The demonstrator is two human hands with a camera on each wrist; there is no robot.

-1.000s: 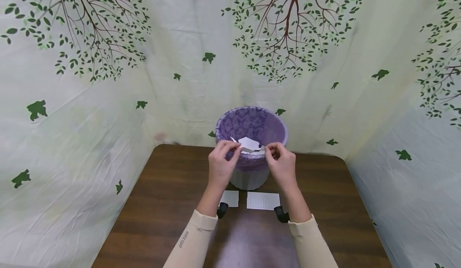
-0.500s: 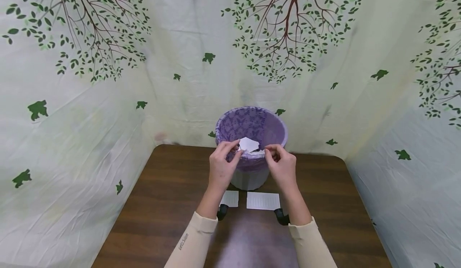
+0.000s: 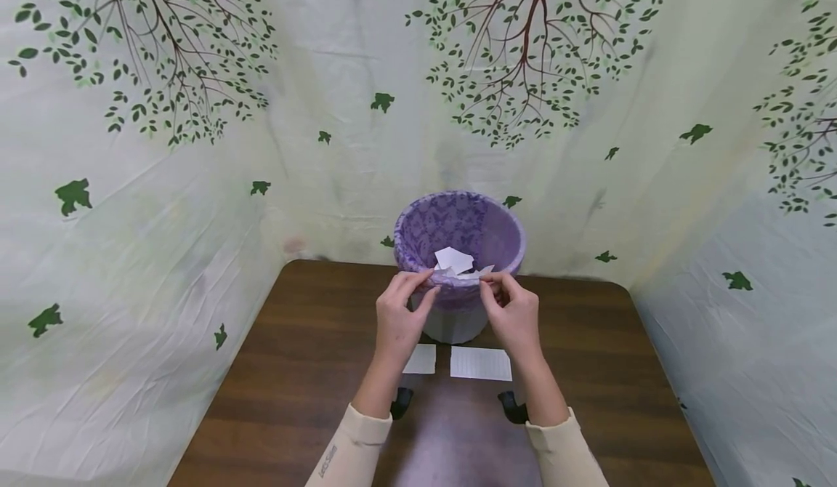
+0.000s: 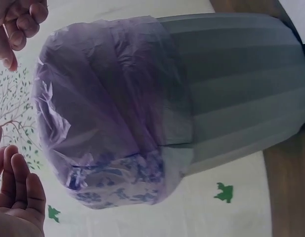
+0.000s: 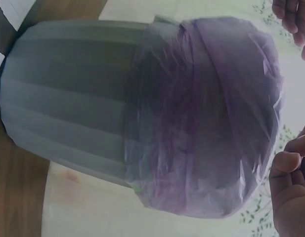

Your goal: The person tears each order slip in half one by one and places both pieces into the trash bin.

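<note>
A grey ribbed wastebasket (image 3: 451, 325) stands at the back of the table, lined with a purple patterned bag (image 3: 454, 227) folded over its rim. White torn paper pieces (image 3: 454, 260) show inside its mouth. At the left of the near rim is my left hand (image 3: 400, 320), thumb and forefinger spread apart. My right hand (image 3: 516, 316) hovers at the rim's right side with loosely bent fingers, a paper scrap (image 3: 485, 272) showing just behind its fingertips. Neither wrist view has paper between the fingers of the left hand (image 4: 19, 197) or the right hand (image 5: 293, 192).
Two white ruled paper pieces (image 3: 481, 363) (image 3: 421, 360) lie on the brown wooden table (image 3: 314, 371) in front of the wastebasket. Black wrist-worn devices (image 3: 513, 407) sit under both wrists. A leaf-printed cloth (image 3: 340, 182) hangs behind and along both sides.
The white paper between my hands one second ago has left my fingers; scraps show in the wastebasket's mouth. My left fingers have spread and lowered slightly, while the right hand has barely moved.
</note>
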